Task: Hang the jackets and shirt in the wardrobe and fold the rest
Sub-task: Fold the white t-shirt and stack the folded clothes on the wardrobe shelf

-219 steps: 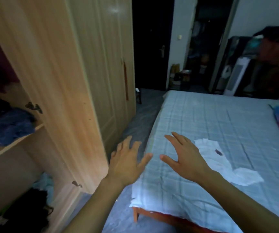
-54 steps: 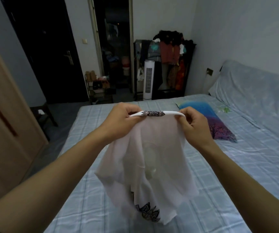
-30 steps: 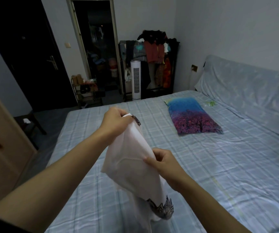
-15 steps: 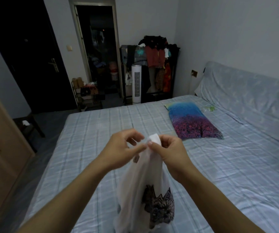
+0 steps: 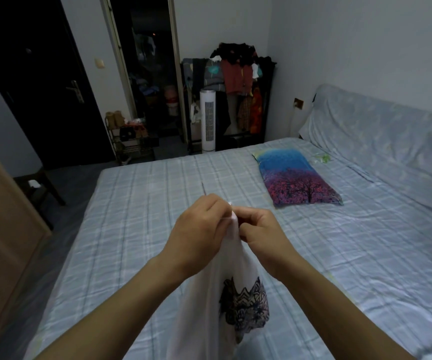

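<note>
Head view: half a second ago my two hands met at chest height with a small fold of white cloth standing up between the fingertips; now they are pressed closer, knuckles nearly touching, and that fold is almost swallowed between them. The bed below has slid a little nearer in the frame.

My left hand (image 5: 200,231) has its fingers curled inward, pinching the top edge of the white garment (image 5: 211,302) against the thumb. My right hand (image 5: 260,231) is curled the same way from the other side, gripping the same bunched edge just beside the left fingers. Both forearms reach forward and converge, wrists raised.

The garment hangs straight down from my fingers, between my forearms, above the blue checked bed (image 5: 136,216). A dark zigzag-patterned trim (image 5: 246,305) shows low on it, below my right wrist. I can read no writing or label on the cloth.

Well beyond my right fingers a blue and purple pillow (image 5: 298,178) lies on the bed.
</note>
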{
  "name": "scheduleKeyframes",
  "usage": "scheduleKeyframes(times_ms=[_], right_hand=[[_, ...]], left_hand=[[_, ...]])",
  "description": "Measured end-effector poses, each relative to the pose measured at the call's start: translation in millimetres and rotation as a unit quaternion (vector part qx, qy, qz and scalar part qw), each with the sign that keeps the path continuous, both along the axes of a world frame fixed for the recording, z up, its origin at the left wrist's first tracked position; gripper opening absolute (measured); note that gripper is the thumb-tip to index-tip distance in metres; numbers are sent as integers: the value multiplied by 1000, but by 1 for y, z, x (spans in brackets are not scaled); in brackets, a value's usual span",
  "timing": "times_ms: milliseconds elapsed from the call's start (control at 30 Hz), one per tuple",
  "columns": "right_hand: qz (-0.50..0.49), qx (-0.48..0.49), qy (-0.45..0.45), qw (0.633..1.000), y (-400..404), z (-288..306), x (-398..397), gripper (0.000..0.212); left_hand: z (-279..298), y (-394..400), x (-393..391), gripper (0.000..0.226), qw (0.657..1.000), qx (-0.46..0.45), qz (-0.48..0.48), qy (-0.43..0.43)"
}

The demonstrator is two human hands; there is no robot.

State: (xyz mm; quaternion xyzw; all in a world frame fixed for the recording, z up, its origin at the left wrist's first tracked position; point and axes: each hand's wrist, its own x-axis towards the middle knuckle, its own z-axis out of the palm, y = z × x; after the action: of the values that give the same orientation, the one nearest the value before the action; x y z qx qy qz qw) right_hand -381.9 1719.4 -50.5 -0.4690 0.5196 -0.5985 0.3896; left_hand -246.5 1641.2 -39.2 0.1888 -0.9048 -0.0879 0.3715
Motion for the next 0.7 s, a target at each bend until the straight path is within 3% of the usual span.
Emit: scheduleKeyframes(times_ms=[133, 233, 400, 467, 633, 700], right_hand=[[2, -8, 22, 1000, 8, -13, -19, 44], [58, -8, 39, 998, 16, -32, -25, 43], [39, 9, 234, 972, 21, -69, -24, 14], [24, 37, 268, 962, 24, -79, -30, 15], [-94, 13, 429, 898, 28, -99, -52, 18], [-148, 26, 448, 881, 28, -103, -65, 11]], left_hand=[[8, -9, 1, 12, 996, 84, -11, 31], [14, -16, 3, 12, 993, 107, -19, 51], [25, -22, 8, 14, 987, 138, 2, 84], [30, -28, 15, 17, 985, 154, 5, 76], [27, -43, 32, 38, 988, 111, 5, -110], [17, -43, 36, 40, 979, 88, 20, -184]])
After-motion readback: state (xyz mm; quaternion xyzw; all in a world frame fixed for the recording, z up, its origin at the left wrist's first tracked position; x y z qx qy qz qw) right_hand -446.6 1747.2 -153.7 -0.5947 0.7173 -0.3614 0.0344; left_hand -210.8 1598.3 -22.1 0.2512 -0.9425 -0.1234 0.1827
